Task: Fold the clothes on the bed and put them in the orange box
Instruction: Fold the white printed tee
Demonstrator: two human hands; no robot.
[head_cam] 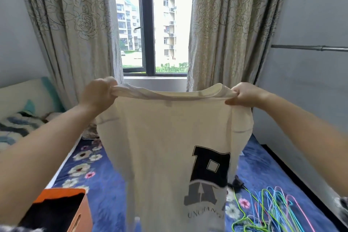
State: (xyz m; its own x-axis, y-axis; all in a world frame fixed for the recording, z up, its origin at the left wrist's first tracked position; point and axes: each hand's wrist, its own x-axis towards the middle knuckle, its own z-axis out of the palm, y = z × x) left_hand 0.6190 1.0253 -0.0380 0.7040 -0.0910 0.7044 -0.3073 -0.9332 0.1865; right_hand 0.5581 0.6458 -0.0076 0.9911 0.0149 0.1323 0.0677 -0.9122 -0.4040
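Bare bed (116, 190) btwn orange box (82, 211) & held shirt (160, 156); hangers (273, 211) clutter right.

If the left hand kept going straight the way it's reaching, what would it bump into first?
Probably the curtain. The left hand, gripping the shirt, reaches up and away toward the window side, and nothing shows between. Depth is hard to judge here.

A single wide-angle view is taken from head height, directed forward and slightly down over the blue floral-sheeted bed (105, 184) toward the dark-framed window (148, 24). Both outstretched forearms are seen close up; straight lines are bent near the edges.
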